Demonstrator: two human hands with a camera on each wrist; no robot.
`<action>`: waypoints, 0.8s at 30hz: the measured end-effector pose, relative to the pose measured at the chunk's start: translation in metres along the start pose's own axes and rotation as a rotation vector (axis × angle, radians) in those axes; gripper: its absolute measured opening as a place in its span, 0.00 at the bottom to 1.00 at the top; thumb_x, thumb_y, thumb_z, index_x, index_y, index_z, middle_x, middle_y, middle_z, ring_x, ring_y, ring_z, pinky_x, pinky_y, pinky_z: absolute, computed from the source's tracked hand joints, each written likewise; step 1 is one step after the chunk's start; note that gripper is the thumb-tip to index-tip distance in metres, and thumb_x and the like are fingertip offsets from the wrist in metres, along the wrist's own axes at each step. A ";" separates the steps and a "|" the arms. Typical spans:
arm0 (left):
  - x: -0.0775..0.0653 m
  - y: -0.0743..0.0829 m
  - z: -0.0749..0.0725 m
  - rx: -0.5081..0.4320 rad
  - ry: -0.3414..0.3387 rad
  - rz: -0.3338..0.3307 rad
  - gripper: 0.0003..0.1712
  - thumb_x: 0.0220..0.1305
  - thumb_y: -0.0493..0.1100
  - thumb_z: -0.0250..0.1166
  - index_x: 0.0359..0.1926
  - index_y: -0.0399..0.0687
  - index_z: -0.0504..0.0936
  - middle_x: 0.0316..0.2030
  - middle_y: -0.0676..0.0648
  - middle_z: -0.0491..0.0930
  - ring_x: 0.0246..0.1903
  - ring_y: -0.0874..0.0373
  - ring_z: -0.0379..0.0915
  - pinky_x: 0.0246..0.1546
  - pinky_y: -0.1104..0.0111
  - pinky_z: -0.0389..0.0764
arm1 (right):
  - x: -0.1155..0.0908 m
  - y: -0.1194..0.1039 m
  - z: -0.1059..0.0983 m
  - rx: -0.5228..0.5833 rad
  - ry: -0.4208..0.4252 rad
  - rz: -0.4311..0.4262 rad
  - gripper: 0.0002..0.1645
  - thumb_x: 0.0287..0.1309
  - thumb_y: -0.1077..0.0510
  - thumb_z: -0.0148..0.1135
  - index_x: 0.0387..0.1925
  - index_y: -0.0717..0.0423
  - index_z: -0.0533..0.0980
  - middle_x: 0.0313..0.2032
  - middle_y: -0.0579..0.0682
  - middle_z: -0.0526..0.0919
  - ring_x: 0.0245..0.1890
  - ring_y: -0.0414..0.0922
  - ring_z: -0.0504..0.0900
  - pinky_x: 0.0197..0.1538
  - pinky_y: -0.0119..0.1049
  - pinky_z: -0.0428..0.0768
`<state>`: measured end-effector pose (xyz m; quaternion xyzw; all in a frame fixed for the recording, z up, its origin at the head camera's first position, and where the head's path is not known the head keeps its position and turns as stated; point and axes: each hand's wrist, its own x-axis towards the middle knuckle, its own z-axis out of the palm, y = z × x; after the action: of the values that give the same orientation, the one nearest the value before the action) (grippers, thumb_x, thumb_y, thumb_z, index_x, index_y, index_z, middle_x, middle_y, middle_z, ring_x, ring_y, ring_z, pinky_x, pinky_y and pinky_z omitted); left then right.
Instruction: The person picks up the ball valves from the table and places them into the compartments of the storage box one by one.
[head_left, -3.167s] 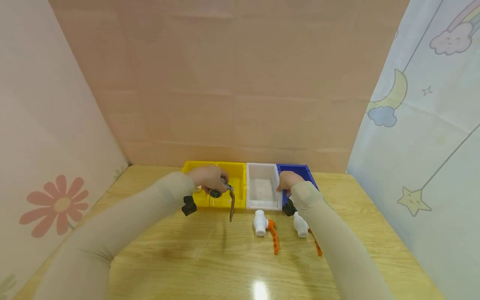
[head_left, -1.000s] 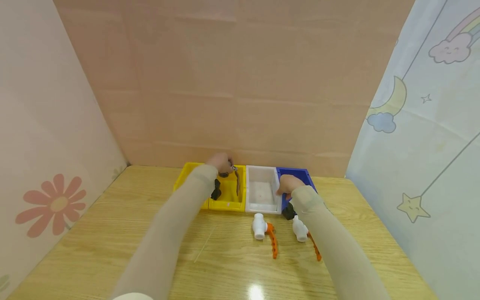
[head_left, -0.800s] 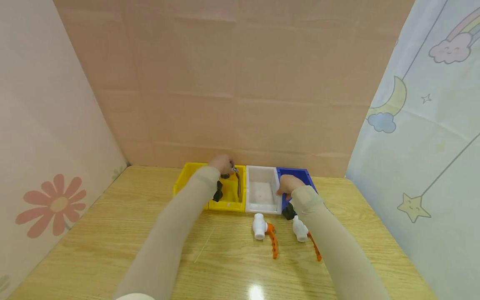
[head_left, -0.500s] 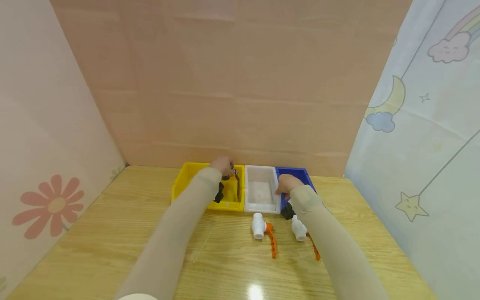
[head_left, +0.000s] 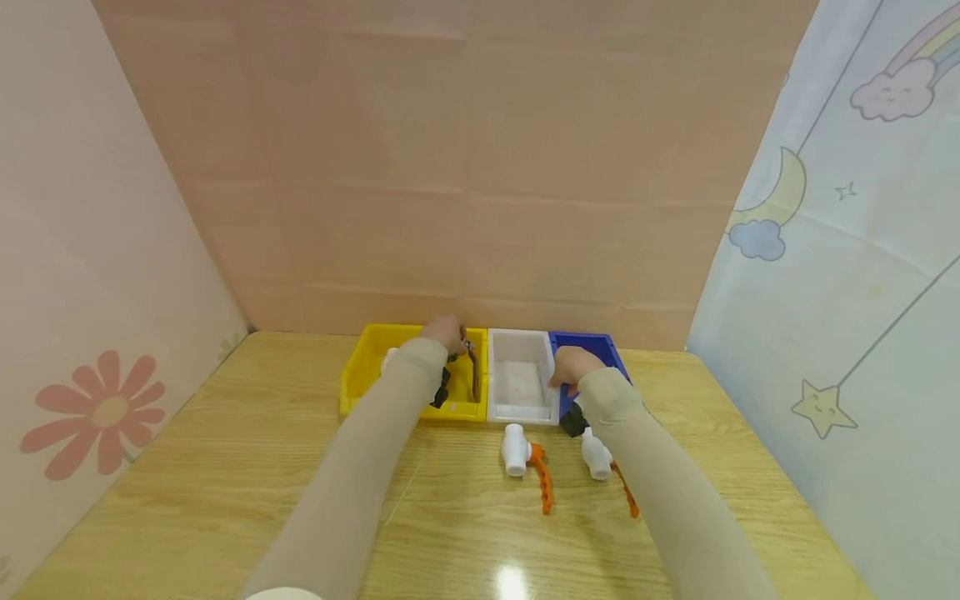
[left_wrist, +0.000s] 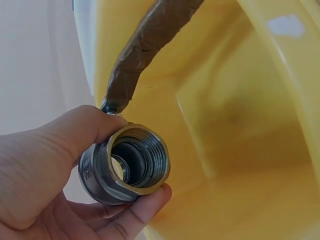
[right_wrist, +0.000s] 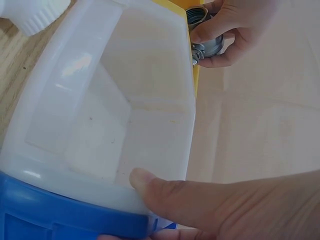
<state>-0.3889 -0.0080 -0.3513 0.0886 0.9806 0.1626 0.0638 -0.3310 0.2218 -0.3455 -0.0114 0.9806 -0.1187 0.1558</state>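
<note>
My left hand [head_left: 446, 332] holds a metal ball valve [left_wrist: 102, 172] at the back of the right-hand yellow bin [head_left: 459, 410]. Thumb and fingers grip the valve's round body, and its threaded opening faces the left wrist camera. The brown-wrapped lever [left_wrist: 145, 47] hangs down inside that bin in the head view. My right hand [head_left: 576, 369] pinches the side wall between the white bin [head_left: 521, 379] and the blue bin [head_left: 592, 342]. Its thumb [right_wrist: 150, 186] lies over the white rim, while the other fingers are mostly hidden on the blue side.
Two white plastic ball valves, one nearer the middle [head_left: 514, 450] and one beside the right sleeve [head_left: 596, 455], lie on the wooden table before the bins. Both have orange levers. A pale object [head_left: 387, 358] shows in the left yellow bin, partly behind the left sleeve.
My left hand has carried the metal valve from above the left part of the yellow bins rightward and back, into the right-hand yellow bin. My right hand stays at the bin wall.
</note>
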 end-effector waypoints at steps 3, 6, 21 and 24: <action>-0.001 0.001 0.002 -0.002 0.011 0.008 0.13 0.55 0.42 0.68 0.42 0.46 0.80 0.39 0.47 0.79 0.36 0.55 0.74 0.37 0.64 0.77 | -0.001 0.000 0.000 -0.002 -0.001 0.003 0.09 0.51 0.57 0.66 0.27 0.61 0.77 0.23 0.54 0.80 0.18 0.45 0.81 0.20 0.29 0.75; -0.003 0.002 0.003 -0.005 0.006 0.007 0.13 0.56 0.41 0.67 0.43 0.45 0.80 0.40 0.47 0.79 0.36 0.55 0.74 0.37 0.64 0.77 | -0.001 -0.001 0.000 -0.007 0.001 0.002 0.10 0.52 0.57 0.66 0.27 0.61 0.77 0.23 0.55 0.80 0.18 0.45 0.81 0.19 0.29 0.75; 0.008 -0.007 0.024 0.142 0.036 0.036 0.13 0.57 0.41 0.65 0.45 0.45 0.80 0.41 0.47 0.80 0.41 0.53 0.75 0.41 0.63 0.76 | 0.000 -0.008 0.005 -0.004 0.018 0.007 0.10 0.51 0.58 0.67 0.27 0.61 0.77 0.24 0.56 0.81 0.21 0.46 0.83 0.19 0.29 0.75; 0.012 -0.010 0.029 0.159 0.040 0.025 0.15 0.58 0.42 0.65 0.47 0.46 0.80 0.43 0.47 0.80 0.43 0.53 0.75 0.43 0.63 0.76 | 0.000 -0.010 0.006 -0.009 0.021 0.015 0.10 0.51 0.57 0.67 0.26 0.61 0.77 0.26 0.58 0.81 0.22 0.47 0.83 0.19 0.29 0.75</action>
<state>-0.3974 -0.0061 -0.3825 0.1023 0.9904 0.0865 0.0351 -0.3296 0.2111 -0.3487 -0.0036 0.9827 -0.1133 0.1465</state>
